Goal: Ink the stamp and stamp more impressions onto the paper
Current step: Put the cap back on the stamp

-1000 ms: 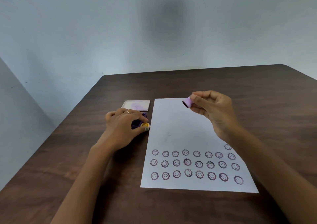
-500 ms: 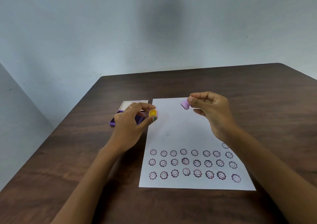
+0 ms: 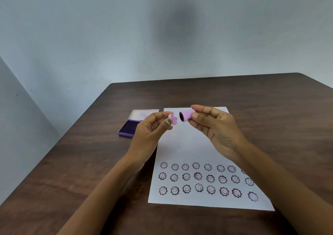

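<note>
My left hand (image 3: 149, 135) pinches a small pink flower-shaped stamp (image 3: 173, 120) between thumb and fingers, raised above the paper's top left corner. My right hand (image 3: 216, 132) holds a pink cylindrical cap (image 3: 186, 115), its dark open end turned toward the stamp, with a small gap between the two. The white paper (image 3: 189, 148) lies on the table below both hands, with three rows of purple smiley-flower impressions (image 3: 198, 178) along its near end. The open purple ink pad (image 3: 128, 128) sits left of the paper, partly hidden behind my left hand.
The ink pad's lid (image 3: 142, 115) lies open on its far side. The dark wooden table (image 3: 81, 162) stands against a pale wall, with its left edge running diagonally close to the ink pad. The paper's upper half is blank.
My left hand lifted the stamp off the ink pad and carried it up and right. It now faces the cap in my right hand, which stayed over the paper's top.
</note>
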The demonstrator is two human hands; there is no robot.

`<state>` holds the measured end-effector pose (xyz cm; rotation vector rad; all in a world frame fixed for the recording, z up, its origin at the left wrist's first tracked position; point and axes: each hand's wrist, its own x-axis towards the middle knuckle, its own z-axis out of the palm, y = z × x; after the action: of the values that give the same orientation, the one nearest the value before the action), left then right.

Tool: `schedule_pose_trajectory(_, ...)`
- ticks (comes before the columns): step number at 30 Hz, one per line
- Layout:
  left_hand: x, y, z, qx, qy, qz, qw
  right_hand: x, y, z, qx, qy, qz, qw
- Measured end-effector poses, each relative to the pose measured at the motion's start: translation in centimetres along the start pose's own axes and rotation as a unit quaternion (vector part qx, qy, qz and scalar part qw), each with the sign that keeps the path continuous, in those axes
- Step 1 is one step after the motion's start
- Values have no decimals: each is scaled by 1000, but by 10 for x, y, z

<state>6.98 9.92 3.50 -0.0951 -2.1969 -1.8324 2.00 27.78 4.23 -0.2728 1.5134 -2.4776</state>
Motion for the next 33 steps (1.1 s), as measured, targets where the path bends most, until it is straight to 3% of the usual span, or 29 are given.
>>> schedule_pose_trajectory(13, 0, -2, 0, 9, -4, 27, 1000, -9, 5, 11, -147, 19, -56, 987)
schedule_pose_trajectory(33, 0, -7, -1, -13, 31, 53, 998, -14, 10, 14, -212, 33, -104, 971)
